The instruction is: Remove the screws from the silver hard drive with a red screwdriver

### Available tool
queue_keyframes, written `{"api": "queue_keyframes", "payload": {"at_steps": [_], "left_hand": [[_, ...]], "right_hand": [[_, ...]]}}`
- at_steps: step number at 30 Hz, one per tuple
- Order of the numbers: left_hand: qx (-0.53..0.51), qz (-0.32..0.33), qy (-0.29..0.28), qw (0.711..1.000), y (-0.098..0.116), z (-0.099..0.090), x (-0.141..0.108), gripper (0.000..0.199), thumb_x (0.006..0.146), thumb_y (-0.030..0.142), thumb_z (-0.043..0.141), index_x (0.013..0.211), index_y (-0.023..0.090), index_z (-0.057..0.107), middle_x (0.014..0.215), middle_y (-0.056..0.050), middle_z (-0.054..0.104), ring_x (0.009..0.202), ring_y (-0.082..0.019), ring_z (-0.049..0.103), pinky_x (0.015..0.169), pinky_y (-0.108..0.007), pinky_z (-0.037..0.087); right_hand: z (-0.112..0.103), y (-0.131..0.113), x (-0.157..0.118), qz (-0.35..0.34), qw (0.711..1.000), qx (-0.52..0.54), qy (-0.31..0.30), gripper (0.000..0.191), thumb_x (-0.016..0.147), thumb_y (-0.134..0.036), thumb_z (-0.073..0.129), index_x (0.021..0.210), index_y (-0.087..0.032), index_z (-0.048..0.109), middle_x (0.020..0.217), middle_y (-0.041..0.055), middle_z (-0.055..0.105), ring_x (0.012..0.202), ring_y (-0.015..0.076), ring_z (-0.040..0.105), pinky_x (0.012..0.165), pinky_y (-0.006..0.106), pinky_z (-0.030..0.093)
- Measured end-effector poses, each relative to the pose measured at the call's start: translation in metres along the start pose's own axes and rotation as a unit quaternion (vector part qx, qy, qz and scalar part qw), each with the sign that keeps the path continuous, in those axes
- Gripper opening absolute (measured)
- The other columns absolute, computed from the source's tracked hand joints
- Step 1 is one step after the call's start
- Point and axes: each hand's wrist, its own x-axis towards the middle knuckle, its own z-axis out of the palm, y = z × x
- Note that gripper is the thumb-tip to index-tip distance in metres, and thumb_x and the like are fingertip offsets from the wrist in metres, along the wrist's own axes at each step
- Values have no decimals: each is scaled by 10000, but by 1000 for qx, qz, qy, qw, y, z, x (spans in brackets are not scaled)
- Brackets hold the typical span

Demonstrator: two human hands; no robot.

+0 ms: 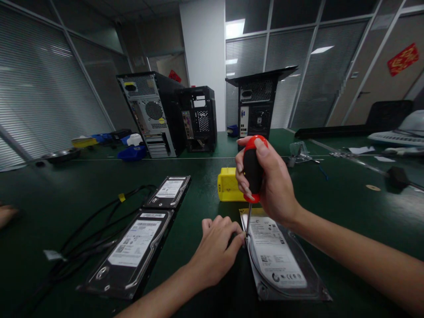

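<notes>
Screwdriver, red and black, upright on a hard drive.
Right hand: grip clamped round the screwdriver's handle, tip at the drive's left edge. Left hand: thumb and forefinger beside that tip; whether they pinch anything, cannot tell. Drive flat on green worktop, label up, nearer the wearer than a yellow bin; two further drives to the left, beside black cables.
</notes>
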Motion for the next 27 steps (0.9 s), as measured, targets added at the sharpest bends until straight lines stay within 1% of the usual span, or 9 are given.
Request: {"api": "queue_keyframes", "payload": {"at_steps": [10,13,17,20,23,25,27], "left_hand": [[19,5,5,1000,2,1,1,257,949,321,364,801,193,531,818,15,511,867,-175,441,781,-363,250],[21,2,7,1000,2,1,0,258,950,315,363,800,191,532,820,16,514,868,-174,442,780,-364,247],[19,3,8,1000,2,2,0,262,951,324,368,800,190,534,822,19,516,866,-172,442,775,-362,245],[23,6,15,1000,1,4,1,257,952,314,372,796,189,533,814,23,515,857,-169,440,776,-361,244],[20,10,16,1000,-1,5,2,250,953,307,374,800,192,534,811,27,515,847,-164,440,778,-358,243],[19,12,16,1000,-2,5,2,251,955,303,372,800,193,536,811,28,515,849,-164,441,778,-357,244],[19,11,19,1000,-3,6,1,256,956,294,366,794,191,534,811,27,516,853,-165,442,776,-358,244]], "right_hand": [[0,-1,0,1,1000,9,2,245,858,-450,499,955,-224,514,700,-39,474,427,41,408,311,149,336],[0,-2,1,-2,1000,5,-1,244,848,-440,523,927,-211,491,705,-40,489,431,42,443,312,148,355],[-1,-2,2,-30,999,-17,-12,215,837,-369,566,872,-210,426,729,-47,530,427,42,499,340,152,386],[-2,-2,3,-33,999,-19,-22,227,831,-362,575,852,-217,402,669,-71,508,375,28,460,336,145,345],[-3,-1,2,-26,999,9,-20,223,859,-434,502,919,-232,429,614,-76,466,339,26,392,322,152,292],[-3,-1,2,-32,999,21,-20,267,887,-471,416,1020,-242,454,611,-63,464,336,34,381,321,166,286],[-4,-1,2,-39,999,21,-25,299,902,-456,380,1087,-240,471,623,-50,468,345,40,392,323,174,292]]}}
